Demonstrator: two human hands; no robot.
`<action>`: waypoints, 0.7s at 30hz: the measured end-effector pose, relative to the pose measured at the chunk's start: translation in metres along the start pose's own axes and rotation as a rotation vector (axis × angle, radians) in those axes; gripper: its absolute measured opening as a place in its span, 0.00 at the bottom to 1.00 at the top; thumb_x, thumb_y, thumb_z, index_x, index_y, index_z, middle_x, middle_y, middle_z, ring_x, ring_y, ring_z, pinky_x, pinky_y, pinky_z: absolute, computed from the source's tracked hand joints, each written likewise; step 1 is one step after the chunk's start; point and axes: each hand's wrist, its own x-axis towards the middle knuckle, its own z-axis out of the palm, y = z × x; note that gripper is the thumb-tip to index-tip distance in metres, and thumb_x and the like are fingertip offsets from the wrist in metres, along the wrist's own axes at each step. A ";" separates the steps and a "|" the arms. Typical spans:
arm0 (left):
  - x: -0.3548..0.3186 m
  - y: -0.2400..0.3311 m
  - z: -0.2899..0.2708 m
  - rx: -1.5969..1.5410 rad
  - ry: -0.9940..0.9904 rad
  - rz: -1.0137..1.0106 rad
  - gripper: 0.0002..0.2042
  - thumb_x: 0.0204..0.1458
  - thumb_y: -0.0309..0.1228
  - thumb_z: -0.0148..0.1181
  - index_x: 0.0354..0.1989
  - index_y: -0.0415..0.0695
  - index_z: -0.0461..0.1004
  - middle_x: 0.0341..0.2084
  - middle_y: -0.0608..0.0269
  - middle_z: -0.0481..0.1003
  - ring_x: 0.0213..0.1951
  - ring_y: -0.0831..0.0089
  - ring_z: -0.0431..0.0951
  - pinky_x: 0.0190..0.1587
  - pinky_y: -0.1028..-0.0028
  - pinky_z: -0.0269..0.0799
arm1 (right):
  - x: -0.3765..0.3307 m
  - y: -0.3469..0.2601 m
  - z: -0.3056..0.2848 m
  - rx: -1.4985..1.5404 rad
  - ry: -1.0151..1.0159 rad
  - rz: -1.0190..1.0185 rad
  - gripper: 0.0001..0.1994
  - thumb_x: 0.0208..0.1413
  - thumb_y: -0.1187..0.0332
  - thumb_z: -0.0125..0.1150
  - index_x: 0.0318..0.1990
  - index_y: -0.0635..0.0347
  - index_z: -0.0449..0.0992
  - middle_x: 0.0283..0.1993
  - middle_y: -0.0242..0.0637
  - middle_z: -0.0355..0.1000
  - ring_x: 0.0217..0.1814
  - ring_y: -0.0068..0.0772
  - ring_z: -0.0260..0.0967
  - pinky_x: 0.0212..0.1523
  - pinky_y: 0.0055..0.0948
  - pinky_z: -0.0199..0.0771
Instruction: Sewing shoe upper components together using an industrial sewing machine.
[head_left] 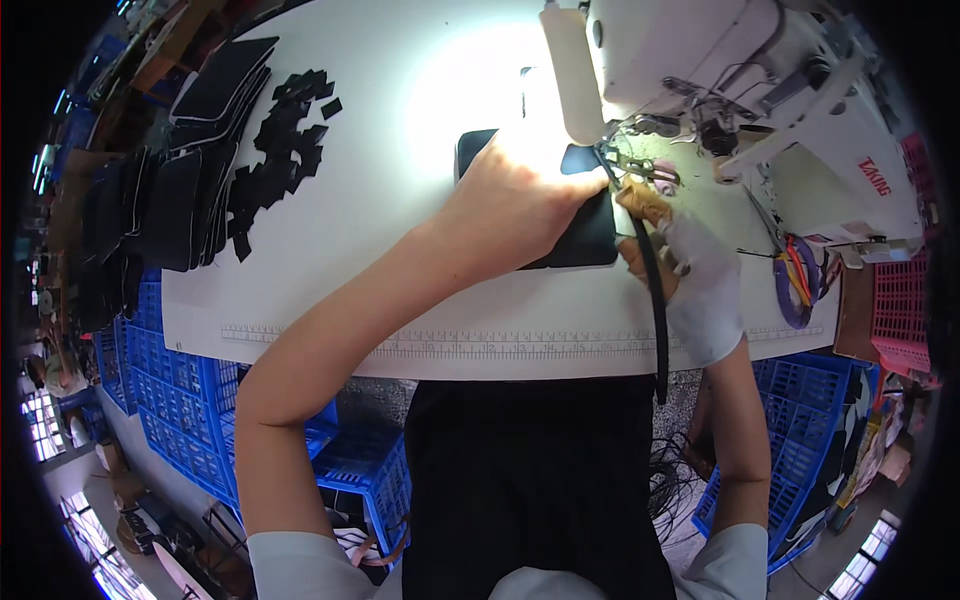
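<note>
The left hand [520,200] lies flat, open, on a soft black fabric panel [585,240]; the gloved right hand [690,275] pinches limp black piping [657,310] near the sewing machine [760,90], best held close to the needle.

black panel [585,240] half under left hand [520,200]

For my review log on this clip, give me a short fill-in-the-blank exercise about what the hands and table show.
1. The left hand presses flat on a ____ panel beside the sewing machine.
2. The right hand wears a ____ glove.
3. A black strap runs from the needle area through the ____ hand and over the table edge.
4. Small black pieces lie on the table's ____ side.

Missing words: black; white; right; left
</note>
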 end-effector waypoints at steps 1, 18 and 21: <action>0.001 -0.001 -0.002 -0.016 -0.021 -0.019 0.07 0.50 0.29 0.60 0.37 0.46 0.78 0.30 0.56 0.79 0.27 0.66 0.75 0.40 0.66 0.67 | -0.002 0.001 0.000 -0.059 -0.013 -0.021 0.22 0.53 0.64 0.70 0.55 0.63 0.77 0.42 0.36 0.78 0.31 0.27 0.72 0.35 0.24 0.71; -0.020 0.010 -0.001 -0.219 0.140 0.069 0.15 0.46 0.27 0.68 0.45 0.46 0.81 0.47 0.67 0.79 0.49 0.62 0.80 0.50 0.67 0.75 | 0.002 0.005 0.003 -0.306 -0.171 -0.307 0.25 0.52 0.65 0.66 0.59 0.54 0.71 0.57 0.37 0.71 0.42 0.38 0.75 0.38 0.30 0.75; -0.014 0.000 -0.003 -0.277 0.095 0.036 0.13 0.47 0.22 0.66 0.44 0.41 0.82 0.47 0.65 0.81 0.42 0.65 0.81 0.51 0.68 0.75 | 0.003 0.004 0.003 -0.397 -0.221 -0.287 0.25 0.52 0.66 0.65 0.59 0.54 0.70 0.59 0.37 0.69 0.43 0.36 0.75 0.38 0.29 0.75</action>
